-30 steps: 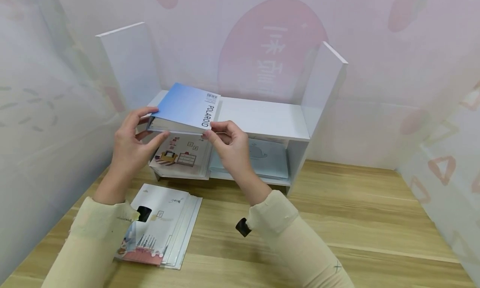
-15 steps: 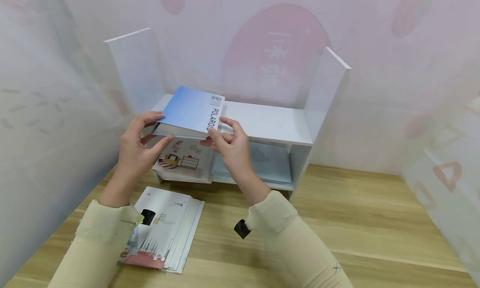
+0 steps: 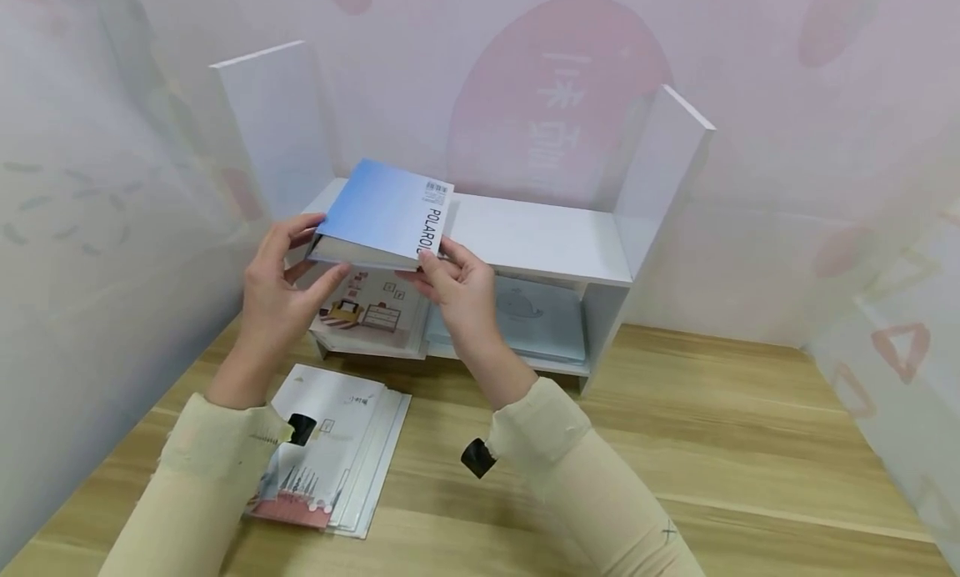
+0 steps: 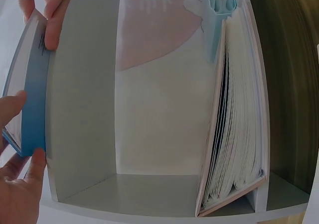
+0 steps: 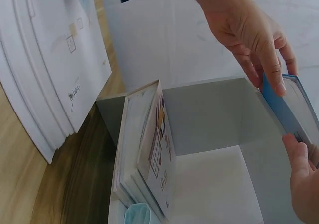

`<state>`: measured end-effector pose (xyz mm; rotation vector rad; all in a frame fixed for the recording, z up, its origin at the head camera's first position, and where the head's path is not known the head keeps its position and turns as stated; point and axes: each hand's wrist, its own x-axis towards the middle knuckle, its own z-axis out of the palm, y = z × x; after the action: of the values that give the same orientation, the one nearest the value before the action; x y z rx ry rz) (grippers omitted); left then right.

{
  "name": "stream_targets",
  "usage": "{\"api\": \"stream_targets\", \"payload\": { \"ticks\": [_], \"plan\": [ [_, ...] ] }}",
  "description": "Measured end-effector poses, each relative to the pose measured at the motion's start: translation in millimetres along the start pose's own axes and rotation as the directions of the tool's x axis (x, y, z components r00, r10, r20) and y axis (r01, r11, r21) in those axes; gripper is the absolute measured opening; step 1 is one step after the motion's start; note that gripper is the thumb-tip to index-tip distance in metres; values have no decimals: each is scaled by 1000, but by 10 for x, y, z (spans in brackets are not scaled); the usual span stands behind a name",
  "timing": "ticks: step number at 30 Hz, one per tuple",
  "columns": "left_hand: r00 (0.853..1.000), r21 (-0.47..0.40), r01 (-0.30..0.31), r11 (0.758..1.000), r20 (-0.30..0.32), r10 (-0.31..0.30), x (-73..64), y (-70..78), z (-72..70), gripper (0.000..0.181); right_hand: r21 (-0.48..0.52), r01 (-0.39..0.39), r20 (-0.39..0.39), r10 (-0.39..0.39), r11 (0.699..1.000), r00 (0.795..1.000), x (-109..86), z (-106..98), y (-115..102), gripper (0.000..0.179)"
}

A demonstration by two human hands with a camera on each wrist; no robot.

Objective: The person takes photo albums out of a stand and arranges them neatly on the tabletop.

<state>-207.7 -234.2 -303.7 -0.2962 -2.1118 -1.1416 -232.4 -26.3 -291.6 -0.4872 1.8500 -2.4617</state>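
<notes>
A blue-and-white photo album (image 3: 390,210) marked POLAROID lies flat, cover up, at the left of the white shelf's upper board. Its front edge faces me, with the cover slightly raised from the pages. My left hand (image 3: 281,281) grips the left end, fingers by the cover and thumb low at the front. My right hand (image 3: 471,302) pinches the front right corner, thumb on top and fingers underneath. From the left wrist view, the blue spine (image 4: 35,99) shows between both hands. The right wrist view has the album (image 5: 281,102) at its right edge.
The white shelf (image 3: 555,235) has two upright side panels. Below, an album with a furniture drawing (image 3: 375,314) and a pale blue whale album (image 3: 517,310) lie on the lower board. Several stacked albums (image 3: 330,444) rest on the wooden table, partly behind my left sleeve.
My right hand has shifted its fingers under the album's front right corner, its thumb now on the cover. The left hand keeps its grip, and the album stays nearly in place.
</notes>
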Motion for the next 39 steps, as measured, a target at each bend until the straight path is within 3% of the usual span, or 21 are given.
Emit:
{"api": "stream_targets", "payload": {
  "ticks": [13,26,33,39],
  "plan": [
    [993,50,101,994,-63,-98,-13,99,71,58,41,8,-29,-6,999,1000,-23,-8,0,46],
    [987,-20,151,988,-60,-152,-6,127,111,49,70,-7,-32,10,998,999,-43,-49,48,48],
    [989,-23,142,990,-37,-143,-7,134,102,51,92,12,-20,-11,996,1000,-37,-70,61,49],
    [983,10,185,983,17,-185,-9,121,69,58,88,15,-1,-15,996,1000,-36,-103,78,51]
  ]
}}
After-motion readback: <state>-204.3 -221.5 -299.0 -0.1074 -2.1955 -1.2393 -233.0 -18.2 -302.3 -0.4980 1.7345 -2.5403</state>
